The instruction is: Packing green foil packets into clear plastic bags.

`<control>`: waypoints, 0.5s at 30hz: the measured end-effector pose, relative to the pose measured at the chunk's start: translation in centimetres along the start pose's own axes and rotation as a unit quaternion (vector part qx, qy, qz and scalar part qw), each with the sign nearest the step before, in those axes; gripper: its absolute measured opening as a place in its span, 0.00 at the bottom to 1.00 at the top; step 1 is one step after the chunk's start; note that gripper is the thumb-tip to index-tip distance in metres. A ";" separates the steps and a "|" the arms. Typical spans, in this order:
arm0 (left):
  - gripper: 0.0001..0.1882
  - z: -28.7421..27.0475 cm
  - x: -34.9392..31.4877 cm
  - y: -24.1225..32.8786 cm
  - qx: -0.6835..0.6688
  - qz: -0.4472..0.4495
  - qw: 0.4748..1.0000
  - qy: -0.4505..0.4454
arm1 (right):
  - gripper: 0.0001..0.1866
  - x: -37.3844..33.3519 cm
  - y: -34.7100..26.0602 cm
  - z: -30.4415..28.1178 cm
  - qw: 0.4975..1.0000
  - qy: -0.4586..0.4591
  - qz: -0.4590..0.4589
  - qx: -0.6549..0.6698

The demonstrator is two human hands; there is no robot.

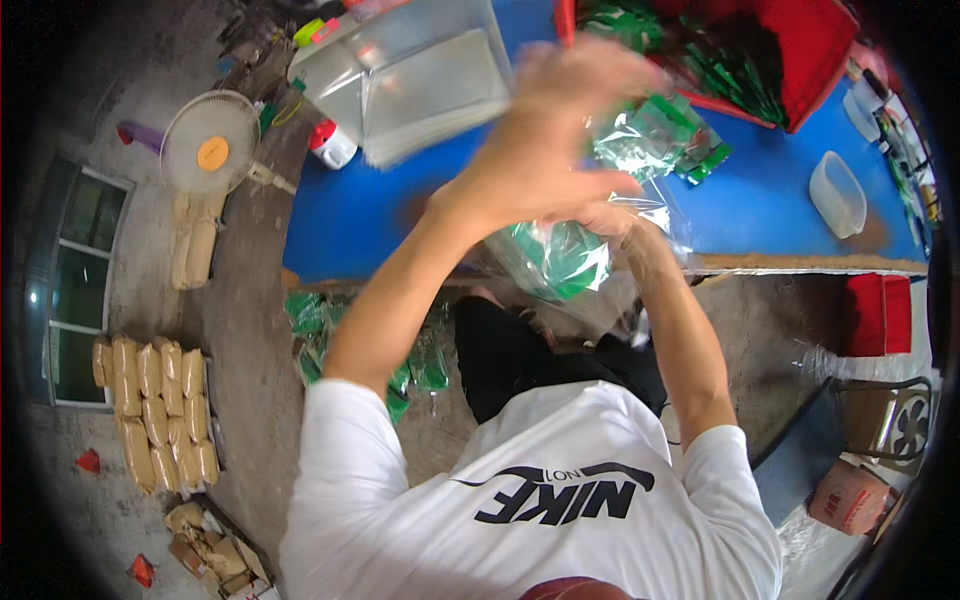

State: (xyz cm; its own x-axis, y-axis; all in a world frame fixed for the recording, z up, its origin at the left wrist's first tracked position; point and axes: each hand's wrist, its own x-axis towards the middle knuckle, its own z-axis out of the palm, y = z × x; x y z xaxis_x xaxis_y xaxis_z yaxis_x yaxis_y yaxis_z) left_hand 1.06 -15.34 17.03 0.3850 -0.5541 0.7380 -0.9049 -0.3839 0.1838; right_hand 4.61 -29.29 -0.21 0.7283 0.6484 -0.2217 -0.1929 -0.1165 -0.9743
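Upper centre: my left grip, blurred, spread open; mid-frame: my right grip pinches green-filled clear bag by blue surface.

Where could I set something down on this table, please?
Between the green packets and the clear tub, the table looks bare, as does its front left corner below the white bottle. It is crowded around the left hand, right hand and red bin.

black lettering stands on the white shirt; red print perhaps marks the pink bag.
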 end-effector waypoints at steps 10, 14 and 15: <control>0.31 6.5 -21.5 -3.4 -0.447 -0.465 0.653 0.397 | 0.21 -0.3 -1.9 3.2 0.949 0.083 0.038 0.302; 0.26 5.1 -20.8 -3.5 -0.584 -0.504 0.524 0.361 | 0.21 0.0 -1.9 4.8 0.944 0.099 0.081 0.304; 0.26 4.8 -20.9 -3.5 -0.592 -0.520 0.514 0.340 | 0.21 -0.1 -2.0 4.9 0.944 0.100 0.085 0.303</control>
State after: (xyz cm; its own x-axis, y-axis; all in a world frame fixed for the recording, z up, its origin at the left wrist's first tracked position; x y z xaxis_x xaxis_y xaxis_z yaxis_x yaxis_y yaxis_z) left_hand -2.92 -5.92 -2.20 0.9837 0.0356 -0.1765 0.0951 0.7296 0.6773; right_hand 1.69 -25.45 2.01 0.7503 0.4971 -0.4357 -0.6152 0.2839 -0.7355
